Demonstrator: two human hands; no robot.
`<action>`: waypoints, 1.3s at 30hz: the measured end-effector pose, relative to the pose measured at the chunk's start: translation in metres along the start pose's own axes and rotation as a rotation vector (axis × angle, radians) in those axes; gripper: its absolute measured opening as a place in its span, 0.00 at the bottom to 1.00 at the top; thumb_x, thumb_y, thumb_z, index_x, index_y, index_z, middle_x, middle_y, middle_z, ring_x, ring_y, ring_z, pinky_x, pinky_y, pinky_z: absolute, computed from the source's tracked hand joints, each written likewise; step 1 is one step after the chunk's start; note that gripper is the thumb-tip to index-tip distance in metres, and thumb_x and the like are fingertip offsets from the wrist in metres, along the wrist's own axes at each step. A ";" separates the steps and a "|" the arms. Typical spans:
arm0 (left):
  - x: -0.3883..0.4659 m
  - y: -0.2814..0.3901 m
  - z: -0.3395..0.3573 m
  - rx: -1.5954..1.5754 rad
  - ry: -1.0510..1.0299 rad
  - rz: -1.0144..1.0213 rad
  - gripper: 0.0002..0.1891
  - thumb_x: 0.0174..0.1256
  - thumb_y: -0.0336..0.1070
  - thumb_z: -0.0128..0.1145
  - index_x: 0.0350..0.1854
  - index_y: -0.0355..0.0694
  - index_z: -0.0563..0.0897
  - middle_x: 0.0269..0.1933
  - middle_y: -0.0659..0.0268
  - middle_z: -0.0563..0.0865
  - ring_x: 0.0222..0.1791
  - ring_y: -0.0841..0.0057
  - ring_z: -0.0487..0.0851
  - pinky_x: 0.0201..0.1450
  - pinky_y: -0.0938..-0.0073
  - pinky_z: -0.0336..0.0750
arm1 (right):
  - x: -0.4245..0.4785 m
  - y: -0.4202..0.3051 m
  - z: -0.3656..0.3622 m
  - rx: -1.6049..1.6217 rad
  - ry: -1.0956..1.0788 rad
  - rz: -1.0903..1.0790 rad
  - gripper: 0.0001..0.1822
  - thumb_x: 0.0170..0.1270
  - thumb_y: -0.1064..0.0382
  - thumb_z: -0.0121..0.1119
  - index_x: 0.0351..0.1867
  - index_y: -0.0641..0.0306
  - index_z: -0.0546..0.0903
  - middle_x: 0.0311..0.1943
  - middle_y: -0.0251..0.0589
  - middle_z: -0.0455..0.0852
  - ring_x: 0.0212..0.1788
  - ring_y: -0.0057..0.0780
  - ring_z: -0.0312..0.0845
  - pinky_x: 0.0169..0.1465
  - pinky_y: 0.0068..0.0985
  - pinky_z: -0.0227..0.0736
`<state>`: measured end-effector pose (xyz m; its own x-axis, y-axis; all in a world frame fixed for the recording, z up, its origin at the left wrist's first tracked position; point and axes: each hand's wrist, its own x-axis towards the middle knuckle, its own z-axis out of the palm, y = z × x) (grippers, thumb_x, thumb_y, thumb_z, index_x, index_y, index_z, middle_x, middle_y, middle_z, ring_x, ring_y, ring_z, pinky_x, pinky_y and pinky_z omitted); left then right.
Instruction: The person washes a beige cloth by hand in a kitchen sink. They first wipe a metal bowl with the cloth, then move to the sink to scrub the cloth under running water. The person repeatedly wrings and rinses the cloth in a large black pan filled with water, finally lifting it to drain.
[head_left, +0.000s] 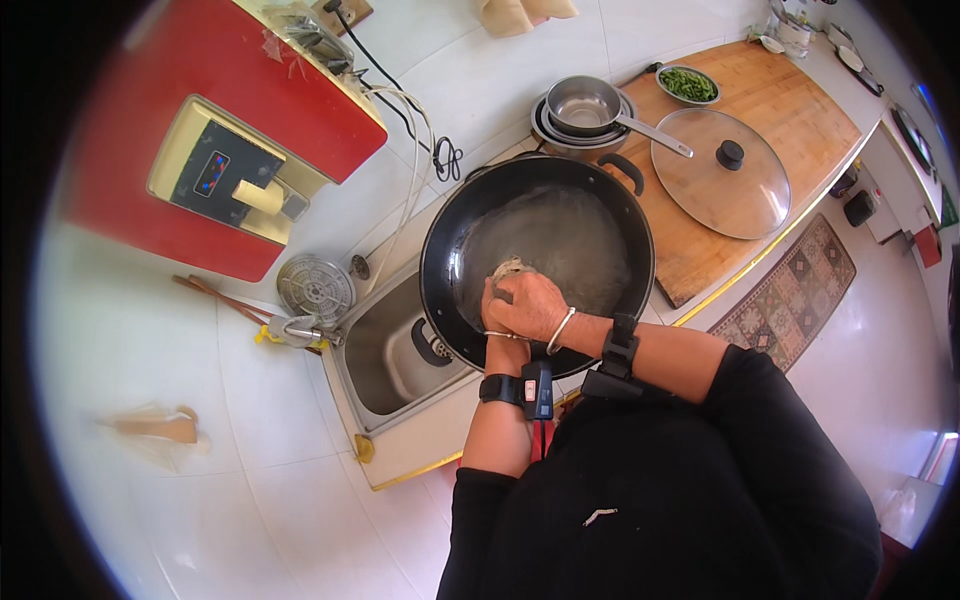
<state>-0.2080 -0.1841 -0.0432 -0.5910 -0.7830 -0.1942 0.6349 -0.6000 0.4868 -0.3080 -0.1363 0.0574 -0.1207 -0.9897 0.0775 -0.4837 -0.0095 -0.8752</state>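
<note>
A large black wok (630, 247) with side handles holds cloudy water (574, 236). It stands over the right part of the steel sink and the counter beside it. Above the wok's near side, my right hand (538, 304) is closed over my left hand (495, 311). Between them they squeeze a wet beige-grey cloth or scrubber (511, 265); its exact kind cannot be told. Most of it is hidden by my fingers, with a crumpled end sticking out at the far side. My left fingers are largely covered by the right hand.
The steel sink (375, 367) and faucet (300, 330) lie left of the wok. A glass lid (697, 180) rests on a wooden board (795, 112), near a bowl of green vegetables (688, 84). A saucepan (585, 105) sits on stacked bowls behind. A red water heater (315, 90) hangs upper left.
</note>
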 end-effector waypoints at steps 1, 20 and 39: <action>0.000 -0.002 0.009 0.082 0.037 0.018 0.29 0.70 0.60 0.38 0.58 0.40 0.74 0.56 0.58 0.79 0.54 0.61 0.79 0.54 0.60 0.75 | 0.003 0.006 0.001 -0.030 0.074 -0.023 0.15 0.55 0.52 0.55 0.28 0.61 0.84 0.28 0.54 0.84 0.35 0.54 0.79 0.42 0.43 0.75; 0.000 0.022 -0.006 0.595 0.950 0.181 0.33 0.63 0.38 0.55 0.67 0.30 0.58 0.63 0.49 0.70 0.60 0.60 0.73 0.59 0.61 0.70 | 0.034 0.104 -0.007 -0.819 -0.313 0.074 0.17 0.60 0.61 0.54 0.53 0.49 0.77 0.47 0.51 0.83 0.47 0.44 0.81 0.49 0.39 0.75; 0.015 0.004 -0.020 0.714 0.065 0.227 0.24 0.70 0.53 0.42 0.52 0.39 0.78 0.53 0.56 0.81 0.51 0.60 0.81 0.52 0.61 0.75 | 0.000 -0.011 -0.004 -0.002 -0.034 -0.020 0.13 0.48 0.55 0.57 0.29 0.60 0.85 0.26 0.55 0.84 0.34 0.52 0.81 0.42 0.37 0.76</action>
<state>-0.2046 -0.2021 -0.0607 -0.4395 -0.8961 -0.0618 0.2476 -0.1870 0.9506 -0.3067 -0.1357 0.0688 -0.0819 -0.9936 0.0783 -0.4873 -0.0286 -0.8728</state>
